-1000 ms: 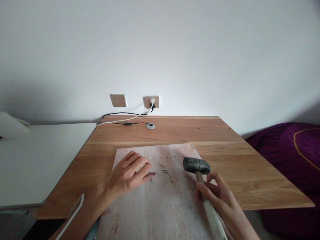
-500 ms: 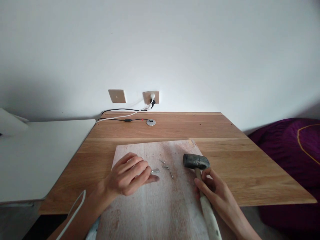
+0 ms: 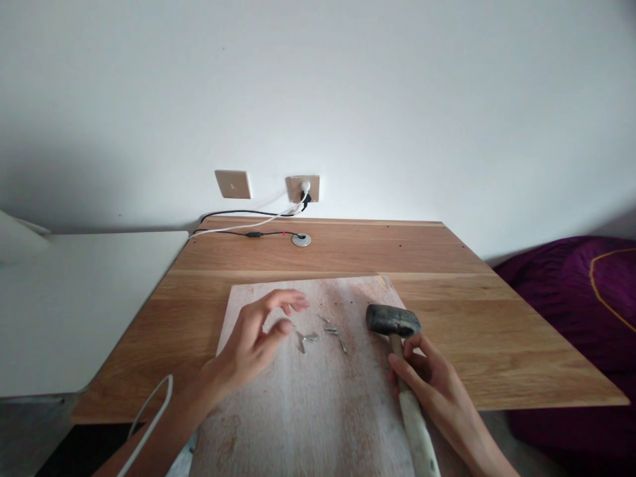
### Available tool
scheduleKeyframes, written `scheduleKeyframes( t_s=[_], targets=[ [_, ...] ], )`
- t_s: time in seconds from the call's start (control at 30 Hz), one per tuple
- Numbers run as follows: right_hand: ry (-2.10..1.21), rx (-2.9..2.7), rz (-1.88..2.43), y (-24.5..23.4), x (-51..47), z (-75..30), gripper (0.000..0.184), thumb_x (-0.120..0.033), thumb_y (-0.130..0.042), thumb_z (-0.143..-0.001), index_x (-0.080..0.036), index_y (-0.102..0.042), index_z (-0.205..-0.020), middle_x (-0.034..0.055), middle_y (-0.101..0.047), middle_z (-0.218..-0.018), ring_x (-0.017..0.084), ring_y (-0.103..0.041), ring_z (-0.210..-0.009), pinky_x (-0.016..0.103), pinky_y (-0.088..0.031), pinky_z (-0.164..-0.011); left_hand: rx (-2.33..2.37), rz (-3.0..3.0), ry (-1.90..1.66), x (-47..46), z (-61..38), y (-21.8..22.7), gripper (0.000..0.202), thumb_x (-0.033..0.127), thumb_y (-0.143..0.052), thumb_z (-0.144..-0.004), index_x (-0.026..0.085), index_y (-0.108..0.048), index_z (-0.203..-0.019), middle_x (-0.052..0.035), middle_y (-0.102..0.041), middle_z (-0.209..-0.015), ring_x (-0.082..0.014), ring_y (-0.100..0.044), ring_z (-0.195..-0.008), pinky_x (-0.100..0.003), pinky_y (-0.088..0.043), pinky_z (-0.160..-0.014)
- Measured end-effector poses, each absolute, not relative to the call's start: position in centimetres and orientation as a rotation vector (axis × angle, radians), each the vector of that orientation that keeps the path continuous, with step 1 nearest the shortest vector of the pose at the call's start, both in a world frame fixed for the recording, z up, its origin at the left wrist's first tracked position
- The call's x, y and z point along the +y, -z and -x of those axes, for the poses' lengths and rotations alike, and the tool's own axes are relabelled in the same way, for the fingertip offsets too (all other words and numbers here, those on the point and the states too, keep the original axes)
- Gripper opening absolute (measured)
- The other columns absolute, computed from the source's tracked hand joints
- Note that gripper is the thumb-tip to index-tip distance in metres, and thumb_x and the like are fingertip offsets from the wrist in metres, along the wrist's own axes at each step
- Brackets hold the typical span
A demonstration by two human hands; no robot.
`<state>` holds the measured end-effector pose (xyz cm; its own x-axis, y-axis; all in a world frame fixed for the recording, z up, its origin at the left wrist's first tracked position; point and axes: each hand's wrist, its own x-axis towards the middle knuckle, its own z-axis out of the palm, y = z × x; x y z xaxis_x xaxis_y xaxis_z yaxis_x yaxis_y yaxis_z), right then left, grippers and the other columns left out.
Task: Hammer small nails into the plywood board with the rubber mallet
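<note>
My left hand [image 3: 256, 338] is open over the left part of a whitish, worn wooden board [image 3: 298, 424], thumb and fingers apart with nothing between them. Just right of its thumb lie small silver nails [image 3: 309, 338]. A few more thin silver nails [image 3: 332, 330] are scattered nearer the board's middle. On the right side, my right hand [image 3: 427, 377] grips a rubber mallet [image 3: 392, 320] by its pale handle, just below the dark head. The mallet lies along the board's right side, head pointing away from me. A row of small holes near the board's far edge is partly covered by my left hand.
The board rests on a wooden table [image 3: 477, 318] against a wall. Cables [image 3: 238, 232] run over the table's back left to a wall socket [image 3: 313, 189]. A white surface [image 3: 89, 305] adjoins on the left; a purple cushion-like thing [image 3: 561, 291] stands right.
My left hand has opened from a closed grip and turned, its fingers now stretched out above the board. The silver nails beside it show more fully. My right hand keeps its hold on the mallet.
</note>
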<state>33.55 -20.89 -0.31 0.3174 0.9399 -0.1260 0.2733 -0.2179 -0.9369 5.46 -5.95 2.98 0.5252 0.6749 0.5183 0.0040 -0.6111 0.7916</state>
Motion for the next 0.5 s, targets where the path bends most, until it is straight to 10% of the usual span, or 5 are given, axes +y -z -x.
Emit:
scheduleKeyframes(
  t_s=[0.1,0.5],
  targets=[
    [-0.931,-1.098,1.691,0.5,-20.9,-33.6,0.048,-0.068,-0.066,-0.086,-0.027,-0.041,-0.082,-0.0027,-0.064,-0.061,0.017,-0.061,-0.056,0.027,-0.049,-0.056,0.57,-1.419,-0.887,-5.4,-5.7,-3.4,0.076,0.07,-0.017,-0.105,0.015,-0.063,-0.131,-0.0187,-0.075,-0.122,-0.0292,-0.071,-0.112,-0.045,-0.056,-0.093],
    [-0.888,-1.113,1.712,0.5,-20.9,-33.6,0.046,-0.067,-0.065,-0.087,-0.026,-0.043,-0.082,-0.0034,-0.063,-0.06,0.016,-0.059,-0.056,0.027,-0.047,-0.056,0.513,-1.095,-0.738,-4.7,-5.4,-4.0,0.086,0.081,-0.022,-0.099,0.013,-0.067,-0.125,-0.02,-0.071,-0.132,-0.0321,-0.063,-0.132,-0.052,-0.049,-0.113]
  ],
)
